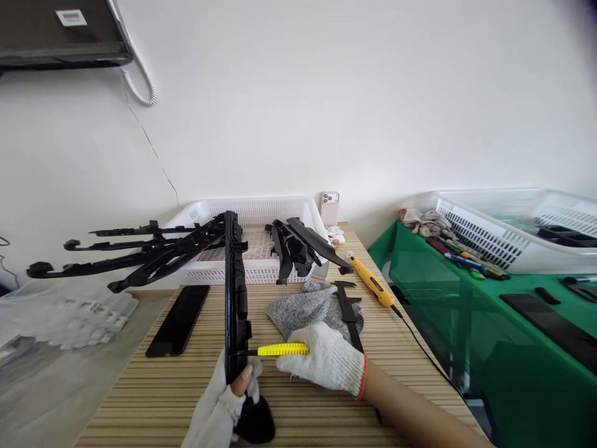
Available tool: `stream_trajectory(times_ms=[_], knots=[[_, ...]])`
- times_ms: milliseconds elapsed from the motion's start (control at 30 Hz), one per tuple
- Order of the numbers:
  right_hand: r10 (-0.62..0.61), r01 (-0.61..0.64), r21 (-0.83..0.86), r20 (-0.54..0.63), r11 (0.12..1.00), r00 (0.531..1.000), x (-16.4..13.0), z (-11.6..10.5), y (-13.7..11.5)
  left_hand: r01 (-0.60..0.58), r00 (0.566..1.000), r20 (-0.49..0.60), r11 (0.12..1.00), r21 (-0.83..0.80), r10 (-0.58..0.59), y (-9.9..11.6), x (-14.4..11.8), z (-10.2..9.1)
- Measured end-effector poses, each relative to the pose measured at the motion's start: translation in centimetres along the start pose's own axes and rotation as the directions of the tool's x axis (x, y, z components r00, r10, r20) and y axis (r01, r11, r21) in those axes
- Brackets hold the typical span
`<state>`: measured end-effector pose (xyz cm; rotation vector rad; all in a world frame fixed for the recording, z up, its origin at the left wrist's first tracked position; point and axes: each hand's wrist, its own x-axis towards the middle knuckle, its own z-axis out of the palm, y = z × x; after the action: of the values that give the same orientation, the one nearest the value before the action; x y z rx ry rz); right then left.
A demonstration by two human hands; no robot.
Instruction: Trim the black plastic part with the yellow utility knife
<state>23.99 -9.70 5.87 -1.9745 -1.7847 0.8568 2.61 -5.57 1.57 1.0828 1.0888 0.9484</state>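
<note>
Apparently mid-tooling, left hand (226,398) grips black strip (236,292) while right hand (321,359) clasps yellow-handled tool (282,350), tip meeting strip from three o'clock; steady bracing seems called for.

I'm working in a workshop: a caliper (346,303) and corded tool (373,283) are lying on my striped table (158,398), a basket (265,272) of black parts (298,246) is standing at its far end, a green-draped bench (443,298) to its right.
</note>
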Motion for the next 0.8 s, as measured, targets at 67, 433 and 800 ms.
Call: stream_trajectory(times_ms=[67, 433, 800], knots=[[-0.02, 0.02, -0.006, 0.008, 1.0, 1.0, 0.0, -0.1, 0.1, 0.003, 1.0, -0.001, 1.0, -0.003, -0.003, 0.0, 0.0, -0.1], [-0.03, 0.03, -0.026, 0.02, 0.999, 0.999, 0.0, 0.0, 0.1, -0.001, 0.999, -0.032, 0.999, -0.036, -0.001, -0.3, 0.8, -0.1], [-0.008, 0.007, -0.066, -0.014, 0.998, 1.0, -0.2, -0.1, -0.2, -0.006, 1.0, -0.002, 0.999, -0.044, 0.006, 0.4, -0.3, 0.5]])
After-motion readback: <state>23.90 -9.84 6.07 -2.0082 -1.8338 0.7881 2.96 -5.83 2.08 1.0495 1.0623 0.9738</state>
